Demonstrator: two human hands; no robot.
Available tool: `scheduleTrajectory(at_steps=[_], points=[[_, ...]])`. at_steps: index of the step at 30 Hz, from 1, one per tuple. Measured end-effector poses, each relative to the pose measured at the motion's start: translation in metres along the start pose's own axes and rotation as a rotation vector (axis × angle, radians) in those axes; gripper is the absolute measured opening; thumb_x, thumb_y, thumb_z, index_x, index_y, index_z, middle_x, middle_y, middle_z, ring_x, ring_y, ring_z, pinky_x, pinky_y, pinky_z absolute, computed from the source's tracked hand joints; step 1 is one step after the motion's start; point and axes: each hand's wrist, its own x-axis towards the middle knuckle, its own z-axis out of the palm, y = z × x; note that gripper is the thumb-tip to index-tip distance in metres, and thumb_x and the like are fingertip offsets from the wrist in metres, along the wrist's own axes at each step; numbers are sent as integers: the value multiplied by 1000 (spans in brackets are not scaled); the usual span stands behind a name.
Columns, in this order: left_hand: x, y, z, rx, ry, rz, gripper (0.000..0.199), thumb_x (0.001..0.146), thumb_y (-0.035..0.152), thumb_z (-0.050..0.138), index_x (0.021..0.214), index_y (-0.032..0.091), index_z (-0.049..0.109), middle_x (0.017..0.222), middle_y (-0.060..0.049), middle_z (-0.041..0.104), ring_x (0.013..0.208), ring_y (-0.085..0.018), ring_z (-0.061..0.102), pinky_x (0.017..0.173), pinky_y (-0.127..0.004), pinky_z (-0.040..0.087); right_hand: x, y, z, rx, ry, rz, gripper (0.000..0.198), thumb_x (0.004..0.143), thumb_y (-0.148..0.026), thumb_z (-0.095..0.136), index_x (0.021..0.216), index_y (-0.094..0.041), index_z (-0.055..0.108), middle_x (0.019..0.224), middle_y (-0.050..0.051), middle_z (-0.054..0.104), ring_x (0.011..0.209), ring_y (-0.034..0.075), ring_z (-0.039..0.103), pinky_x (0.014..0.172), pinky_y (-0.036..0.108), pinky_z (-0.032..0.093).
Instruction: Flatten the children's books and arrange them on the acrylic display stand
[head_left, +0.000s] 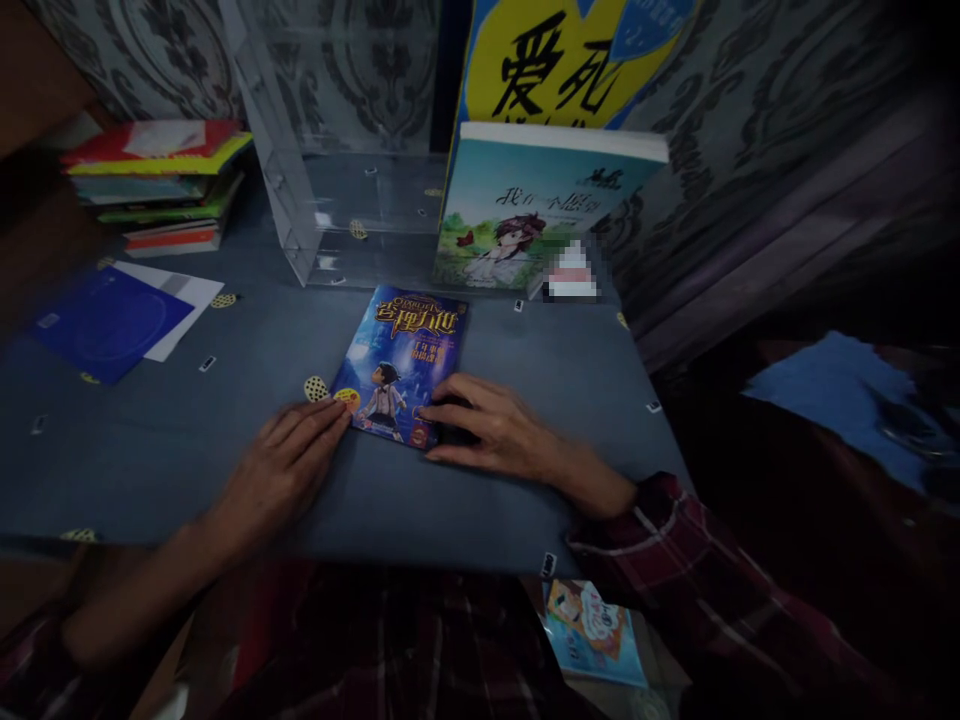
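Observation:
A blue-purple paperback book (409, 365) lies face up on the grey tablecloth, slightly tilted, with a cartoon child on its cover. My left hand (289, 455) lies nearly flat, its fingers stretched out together and their tips touching the book's lower left corner. My right hand (499, 430) rests at the lower right side. Its fingers are bent and spread, with fingertips on the cover's edge and the thumb near the bottom corner. A dark gap shows between the fingers and thumb.
Behind the book stand a clear plastic rack (300, 230), a teal book (540, 205) and a taller yellow-blue book (517, 60). At left are stacked books (161, 185) and a blue booklet (112, 320) on white paper. Another book (596, 630) lies below the table edge.

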Motion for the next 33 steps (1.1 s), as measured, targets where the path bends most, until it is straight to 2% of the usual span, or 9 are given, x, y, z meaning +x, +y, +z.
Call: scheduleTrajectory(at_steps=[8,13,16,19,23,26,29,31,33], points=[[9,24,11,-9,-72,87,62,94,7,48,155,17,41,138,-17,63,133,-32,56,106,-50,53,1,-1,-1,27,-4,3,38,98,-48,61,119,-17,69,107,11,64,98,23,64,82,41,60],[28,36,18,2,-102,156,51,95,10,50,146,13,52,137,-18,64,131,-32,56,108,-51,50,1,2,-6,170,31,21,38,97,-48,63,118,-17,70,110,11,65,101,22,65,86,39,60],[43,42,23,45,-117,152,40,101,24,52,140,18,57,136,-15,65,128,-32,58,108,-54,48,4,18,-9,122,114,131,33,102,-44,57,115,-17,72,113,12,67,107,23,65,95,44,57],[58,51,30,84,-143,115,39,102,40,55,137,25,60,141,-13,62,132,-35,55,109,-60,44,10,45,-11,-88,203,346,34,103,-43,53,119,-19,71,130,15,64,123,29,59,107,54,48],[68,60,36,111,-97,69,36,99,46,57,126,23,65,141,-14,62,134,-36,53,111,-63,40,18,70,-13,-87,157,449,40,102,-44,53,132,-19,65,141,17,59,134,31,54,110,53,45],[66,54,28,113,-44,90,21,100,37,57,100,20,70,122,-12,70,126,-32,59,110,-58,44,19,66,-18,-37,195,461,37,101,-43,53,121,-17,71,123,15,69,117,28,63,102,46,49],[57,35,12,102,25,125,25,101,27,52,81,19,66,92,-7,71,107,-26,68,107,-50,49,16,50,-23,118,221,504,36,101,-41,50,110,-14,73,91,8,73,82,20,66,77,33,51],[53,22,1,124,46,96,29,103,27,47,81,19,65,85,-6,70,91,-23,70,93,-41,56,15,41,-24,237,202,504,36,102,-40,48,104,-13,73,79,4,70,68,15,61,66,27,45],[55,16,-6,182,0,39,31,104,29,45,82,19,64,81,-6,70,85,-23,70,75,-36,57,14,35,-24,300,191,486,36,101,-40,47,98,-14,73,73,2,68,64,14,58,62,25,42]])
